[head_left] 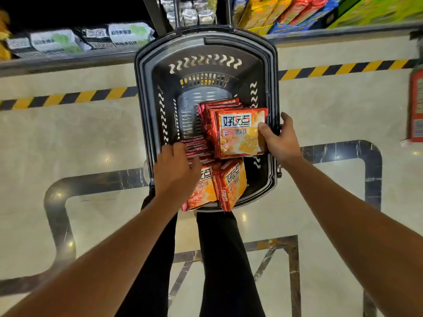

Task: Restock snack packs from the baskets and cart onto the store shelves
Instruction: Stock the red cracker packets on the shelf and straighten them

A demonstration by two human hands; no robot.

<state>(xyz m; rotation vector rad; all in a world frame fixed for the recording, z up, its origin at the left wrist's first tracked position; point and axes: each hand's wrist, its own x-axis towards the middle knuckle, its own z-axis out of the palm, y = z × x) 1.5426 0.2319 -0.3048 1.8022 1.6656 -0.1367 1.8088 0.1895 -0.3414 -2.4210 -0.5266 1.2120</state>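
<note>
At the bottom of the frame I see my two bare forearms reaching up toward a dark plastic basket [146,106] that stands on the pale tiled floor [80,143], with my black trouser legs [219,259] below it. My left hand [176,172] sits at the basket's lower left, fingers curled down onto a row of red snack packs [198,147] stood on edge; I cannot tell whether it actually grips them. My right hand [280,140] is at the basket's right rim, thumb pressed on the face of an orange pack [240,133] and fingers behind it, holding up a stack of like packs. More orange packs [231,186] lie at the basket's near end. A yellow-and-black striped line [68,97] crosses the floor beyond. Along the top of the frame, blurred store shelves [68,57] carry white bags [57,41] on the left and bright boxes [297,12] on the right.
</note>
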